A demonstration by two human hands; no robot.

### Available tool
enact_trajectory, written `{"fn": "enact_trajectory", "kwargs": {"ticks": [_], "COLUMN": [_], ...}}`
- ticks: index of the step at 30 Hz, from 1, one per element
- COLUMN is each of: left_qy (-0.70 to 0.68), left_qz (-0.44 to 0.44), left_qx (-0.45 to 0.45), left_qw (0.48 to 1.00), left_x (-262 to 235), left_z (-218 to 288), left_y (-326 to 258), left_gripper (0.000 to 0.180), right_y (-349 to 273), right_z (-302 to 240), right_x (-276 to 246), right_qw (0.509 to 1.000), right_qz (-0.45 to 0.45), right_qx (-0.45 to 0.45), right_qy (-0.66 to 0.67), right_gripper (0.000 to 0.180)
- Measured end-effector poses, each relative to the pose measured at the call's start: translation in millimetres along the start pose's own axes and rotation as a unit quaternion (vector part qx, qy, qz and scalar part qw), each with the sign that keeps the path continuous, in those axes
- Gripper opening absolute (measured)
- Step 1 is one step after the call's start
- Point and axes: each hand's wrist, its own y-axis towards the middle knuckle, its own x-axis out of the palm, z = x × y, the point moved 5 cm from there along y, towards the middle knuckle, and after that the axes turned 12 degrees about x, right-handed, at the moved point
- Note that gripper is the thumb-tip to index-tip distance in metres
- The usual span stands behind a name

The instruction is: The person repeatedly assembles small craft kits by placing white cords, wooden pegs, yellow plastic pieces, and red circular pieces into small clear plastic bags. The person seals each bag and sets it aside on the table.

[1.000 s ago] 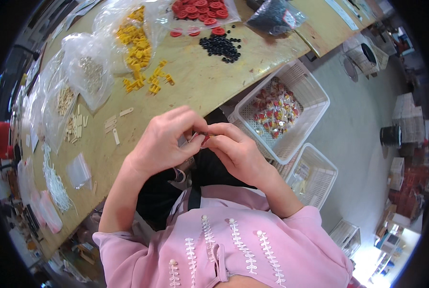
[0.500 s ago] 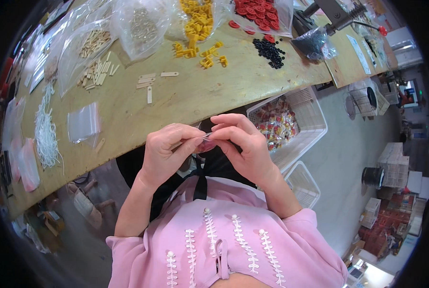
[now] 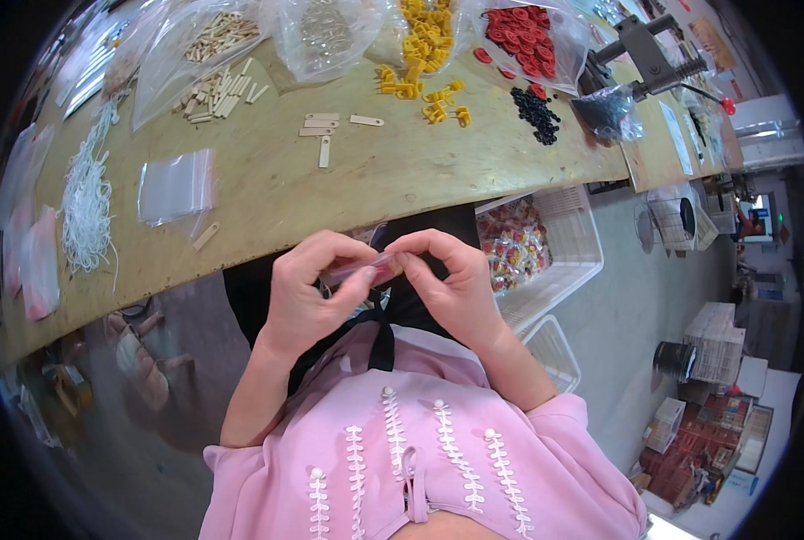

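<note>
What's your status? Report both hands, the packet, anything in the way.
Left hand and right hand both pinching packet. Packet clear, red showing through, partly hidden. Table edge just beyond; nothing seen blocking either hand.

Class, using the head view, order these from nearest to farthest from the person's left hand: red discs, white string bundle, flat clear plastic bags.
1. Flat clear plastic bags: left of the left hand, on the table.
2. White string bundle: farther left, past the bags.
3. Red discs: to the right, toward the table's far side.
</note>
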Motion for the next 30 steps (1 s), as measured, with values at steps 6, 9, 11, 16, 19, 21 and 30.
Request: {"fn": "enact_trajectory", "kwargs": {"ticks": [6, 9, 11, 16, 19, 21, 30], "left_qy": [0.19, 0.194, 0.201, 0.262, 0.409, 0.504, 0.434], "left_qz": [0.009, -0.014, -0.025, 0.083, 0.17, 0.166, 0.175], "left_qx": [0.127, 0.153, 0.15, 0.117, 0.033, 0.033, -0.079], "left_qw": [0.973, 0.969, 0.968, 0.954, 0.896, 0.847, 0.88], "left_x": [7, 4, -3, -60, -130, -162, -206], "left_z": [13, 18, 19, 8, -8, -13, -48], "left_y": [1, -1, -3, 0, 6, 19, 14], "left_gripper": [0.015, 0.018, 0.018, 0.011, 0.014, 0.016, 0.016], "right_y": [-7, -8, -6, -4, -14, -27, -10], "right_z": [-19, 9, 19, 64, 107, 116, 92], "right_x": [13, 2, -11, -107, -193, -214, -143], "right_qw": [0.963, 0.997, 0.982, 0.989, 0.884, 0.802, 0.949], "right_qz": [0.051, -0.04, -0.058, 0.111, 0.23, 0.283, 0.13], "right_qx": [-0.178, 0.054, 0.13, 0.095, 0.083, 0.101, 0.137], "right_qy": [-0.198, 0.026, 0.127, 0.01, -0.399, -0.516, -0.252], "right_gripper": [0.014, 0.006, 0.01, 0.011, 0.018, 0.02, 0.014]}}
